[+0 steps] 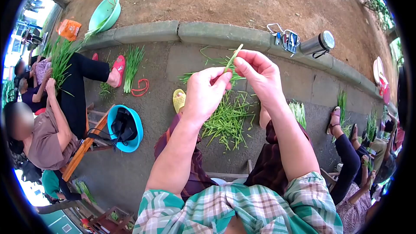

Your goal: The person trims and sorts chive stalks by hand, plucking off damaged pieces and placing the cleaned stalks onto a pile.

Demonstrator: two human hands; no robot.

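Note:
In front of me, my left hand (pixel 206 94) and my right hand (pixel 261 74) are close together, fingers pinched on one short green vegetable stalk (pixel 234 56). Its pale tip points up and away from me, and its lower end goes into the left fingertips. Below the hands, a loose pile of short cut green stalks (pixel 229 121) lies on the pavement between my feet. Longer stalks (pixel 187 77) are partly hidden behind my hands. A bundle of stalks (pixel 297 114) rests beside my right knee.
A stone curb (pixel 216 34) runs across ahead, with a steel flask (pixel 317 43) and a small set of tools (pixel 289 40) on it. At left are a blue basin (pixel 138 129) holding a black bag, a green basin (pixel 105 14), and a seated person (pixel 50 138) with long stalks. Others sit at right.

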